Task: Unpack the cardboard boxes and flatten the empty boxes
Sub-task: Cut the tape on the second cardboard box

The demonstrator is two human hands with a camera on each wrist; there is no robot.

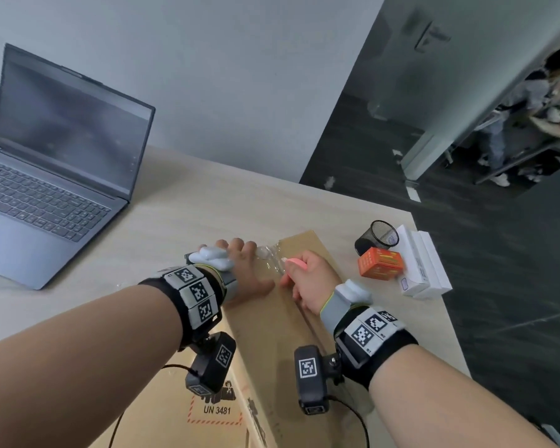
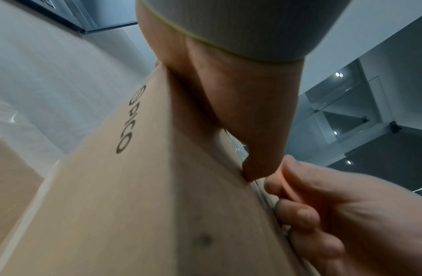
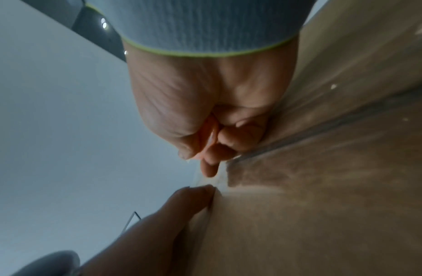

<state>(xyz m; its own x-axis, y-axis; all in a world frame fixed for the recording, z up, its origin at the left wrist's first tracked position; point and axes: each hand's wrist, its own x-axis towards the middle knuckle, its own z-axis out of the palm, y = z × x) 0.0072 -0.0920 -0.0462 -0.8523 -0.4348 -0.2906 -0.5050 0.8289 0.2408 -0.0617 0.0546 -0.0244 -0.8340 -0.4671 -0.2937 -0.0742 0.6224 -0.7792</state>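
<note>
Your right hand (image 1: 307,279) hides most of the pink plastic cutter (image 1: 294,264); you cannot tell its blade. The brown cardboard box (image 1: 282,350) runs off the head view's bottom edge, and both wrist views are blurred.

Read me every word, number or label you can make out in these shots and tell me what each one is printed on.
"UN 3481": printed by a red dashed frame on the side of the cardboard box.
"PICO", after a round logo: on the box side in the left wrist view.
Orange box: print too small to read.
White boxes: label too blurred to read.
Wrist bands: square code markers, no words.
Laptop: keys unreadable.
</note>
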